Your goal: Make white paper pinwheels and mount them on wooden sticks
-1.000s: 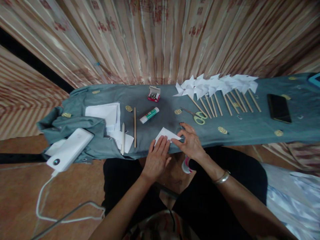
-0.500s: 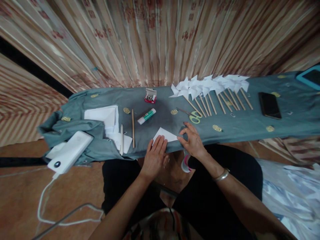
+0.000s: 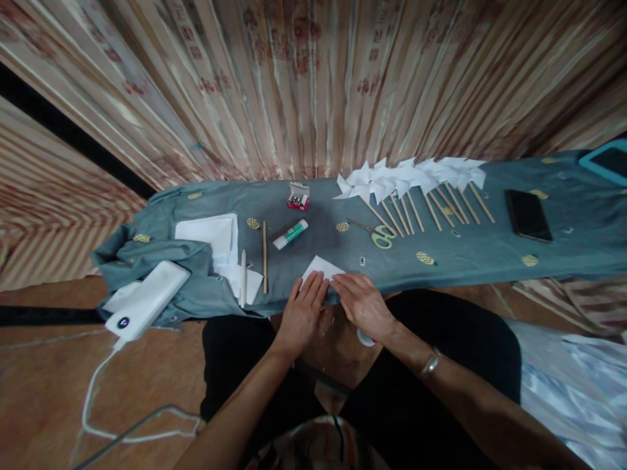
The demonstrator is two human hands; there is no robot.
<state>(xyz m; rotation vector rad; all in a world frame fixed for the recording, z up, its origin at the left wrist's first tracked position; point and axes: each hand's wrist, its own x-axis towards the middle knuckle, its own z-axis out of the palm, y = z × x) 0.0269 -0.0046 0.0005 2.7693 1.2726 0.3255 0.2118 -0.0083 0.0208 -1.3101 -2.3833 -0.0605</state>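
A folded white paper (image 3: 321, 267) lies at the near edge of the blue-grey cloth (image 3: 460, 258) covering the table. My left hand (image 3: 302, 312) rests flat on the paper's left part, fingers stretched out. My right hand (image 3: 360, 303) lies flat across its right part, fingers extended and pressing down. Most of the paper is hidden under both hands. Neither hand grips anything.
Green-handled scissors (image 3: 376, 234), a glue stick (image 3: 290, 234), a small red box of pins (image 3: 298, 196), loose wooden sticks (image 3: 264, 255), a stack of white paper (image 3: 208, 232), several white pinwheels on sticks (image 3: 406, 179), a black phone (image 3: 528, 215) and a white power bank (image 3: 147, 298) lie about.
My right hand has moved left from the paper's right corner and now lies flat over the paper. My left hand stays on it.
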